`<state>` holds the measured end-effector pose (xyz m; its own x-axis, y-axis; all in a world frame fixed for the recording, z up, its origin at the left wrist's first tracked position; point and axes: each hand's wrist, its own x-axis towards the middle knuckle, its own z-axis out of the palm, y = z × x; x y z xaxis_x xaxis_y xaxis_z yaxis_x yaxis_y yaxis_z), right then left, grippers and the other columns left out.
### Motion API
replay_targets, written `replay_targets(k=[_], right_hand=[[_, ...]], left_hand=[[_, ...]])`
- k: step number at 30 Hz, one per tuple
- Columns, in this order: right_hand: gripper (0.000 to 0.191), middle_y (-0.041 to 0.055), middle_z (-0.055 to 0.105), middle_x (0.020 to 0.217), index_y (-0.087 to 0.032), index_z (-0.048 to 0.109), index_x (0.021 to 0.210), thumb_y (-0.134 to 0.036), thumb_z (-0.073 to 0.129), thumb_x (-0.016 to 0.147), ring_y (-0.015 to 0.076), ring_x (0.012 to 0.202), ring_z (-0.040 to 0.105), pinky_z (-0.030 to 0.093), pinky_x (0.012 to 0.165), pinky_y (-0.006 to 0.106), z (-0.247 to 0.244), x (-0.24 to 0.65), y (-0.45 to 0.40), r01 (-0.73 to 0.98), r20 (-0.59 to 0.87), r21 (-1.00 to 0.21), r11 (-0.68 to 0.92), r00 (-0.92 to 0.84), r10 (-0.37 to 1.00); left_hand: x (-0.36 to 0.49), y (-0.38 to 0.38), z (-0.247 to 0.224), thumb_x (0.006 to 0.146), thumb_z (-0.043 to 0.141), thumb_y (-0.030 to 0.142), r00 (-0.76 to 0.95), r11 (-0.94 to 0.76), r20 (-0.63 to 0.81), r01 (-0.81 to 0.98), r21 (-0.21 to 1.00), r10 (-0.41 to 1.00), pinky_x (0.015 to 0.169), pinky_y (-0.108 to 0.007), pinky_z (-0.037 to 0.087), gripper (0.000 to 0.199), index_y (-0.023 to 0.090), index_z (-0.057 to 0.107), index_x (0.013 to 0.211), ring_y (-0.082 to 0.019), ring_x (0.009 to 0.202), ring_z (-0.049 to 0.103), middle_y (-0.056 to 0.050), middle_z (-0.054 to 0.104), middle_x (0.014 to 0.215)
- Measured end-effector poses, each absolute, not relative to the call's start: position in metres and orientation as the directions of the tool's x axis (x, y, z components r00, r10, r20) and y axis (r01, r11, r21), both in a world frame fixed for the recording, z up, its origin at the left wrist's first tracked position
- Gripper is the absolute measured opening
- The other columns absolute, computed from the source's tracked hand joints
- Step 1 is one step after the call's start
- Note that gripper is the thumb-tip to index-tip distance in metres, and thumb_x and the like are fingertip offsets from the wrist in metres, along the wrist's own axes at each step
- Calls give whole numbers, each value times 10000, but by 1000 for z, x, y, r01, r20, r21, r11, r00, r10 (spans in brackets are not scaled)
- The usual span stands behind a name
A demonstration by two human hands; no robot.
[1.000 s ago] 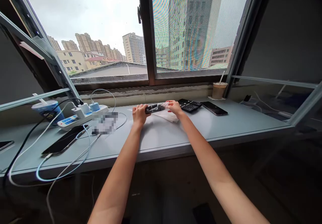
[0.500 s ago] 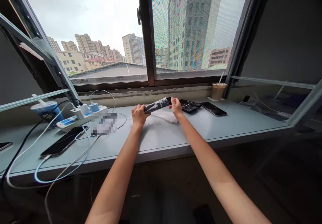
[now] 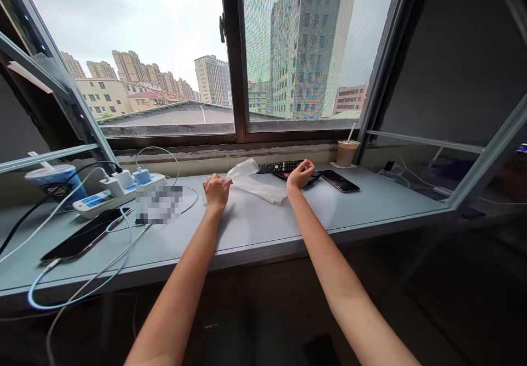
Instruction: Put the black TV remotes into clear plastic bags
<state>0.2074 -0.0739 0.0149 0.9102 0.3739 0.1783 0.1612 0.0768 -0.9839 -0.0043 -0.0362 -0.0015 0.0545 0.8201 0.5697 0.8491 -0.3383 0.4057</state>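
Observation:
My left hand (image 3: 217,192) is closed on a thin, translucent plastic sleeve (image 3: 246,169), which sticks out limp and flattened to the right. To its right, my right hand (image 3: 301,175) has its fingers pinched around the end of a black remote control (image 3: 280,167) with rows of pale buttons. The remote is bare and extends leftward from the fingers, close to the sleeve's tip. Another pale plastic sleeve (image 3: 267,191) lies on the desk between my hands. Dark handheld devices (image 3: 315,177) lie partly hidden behind my right hand.
A black phone (image 3: 340,180) and an iced drink cup (image 3: 347,152) are on the right. Leftward are a power strip (image 3: 94,204) with chargers, a blue cup (image 3: 61,187), another phone (image 3: 84,237), a blurred-out item (image 3: 160,204) and loose cables (image 3: 123,264) over the desk's edge.
The remote control has come out of its plastic sleeve, drawn to the right by my right hand. The emptied sleeve stays in my left hand. The view has shifted slightly right.

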Motion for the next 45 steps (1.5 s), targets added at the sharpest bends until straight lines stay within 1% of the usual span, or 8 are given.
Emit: replay_targets(k=[4,8,15,20,27,33,40,45], right_hand=[[427,134,515,1155,-189,348,1266,-245,94,928,85,467,551,437,550,250,11,208,-73,186,219,-975,120,892,396],[366,101,465,1183,-190,492,1088,-175,177,901,57,475,525,418,559,239,6,205,-70,365,375,-924,114,805,461],[167,57,484,1069,-199,562,946,-169,510,790,123,693,546,405,641,247,0,199,-73,622,493,-782,-37,655,572],[268,49,470,1020,-216,599,911,-230,702,664,143,740,550,421,687,266,-5,203,-74,709,407,-677,-199,586,701],[225,73,490,1016,-202,649,871,-151,661,652,161,787,557,440,685,269,-5,203,-75,730,329,-617,-296,580,745],[124,90,509,1044,-213,688,758,-132,616,697,224,966,517,452,747,315,-2,200,-80,759,320,-571,-313,557,766],[245,130,494,1128,-225,721,830,-72,544,757,274,1100,442,387,870,415,1,201,-82,746,275,-552,-374,586,762],[204,155,487,1153,-207,730,786,-88,569,745,308,1116,429,344,879,463,-2,202,-79,738,239,-532,-416,602,762]], left_hand=[[-3,-36,-2,835,426,325,39,-353,574,821,449,818,851,-397,336,316,208,714,778,-267,965,493,-93,593,890],[-1,-37,-4,819,458,333,139,-429,562,797,425,815,870,-385,331,288,212,715,766,-257,983,491,-78,595,909],[3,-38,-6,831,443,352,193,-445,546,812,377,815,874,-387,333,316,216,713,740,-254,987,497,-70,599,923],[2,-37,-6,822,460,325,193,-449,552,811,376,811,855,-386,344,282,227,704,722,-247,972,508,-65,603,900],[5,-38,-8,694,623,301,279,-515,555,791,331,784,860,-366,341,105,242,666,770,-245,985,508,-46,608,909],[6,-37,-11,635,609,157,230,-553,609,722,416,759,882,-333,340,380,224,520,998,-207,987,530,-30,601,979],[7,-36,-11,654,592,112,217,-519,599,758,394,771,911,-352,347,154,212,571,769,-218,985,528,-49,565,945],[6,-35,-13,705,587,140,263,-570,602,717,401,754,950,-364,334,141,238,661,774,-205,975,541,-35,575,940]])
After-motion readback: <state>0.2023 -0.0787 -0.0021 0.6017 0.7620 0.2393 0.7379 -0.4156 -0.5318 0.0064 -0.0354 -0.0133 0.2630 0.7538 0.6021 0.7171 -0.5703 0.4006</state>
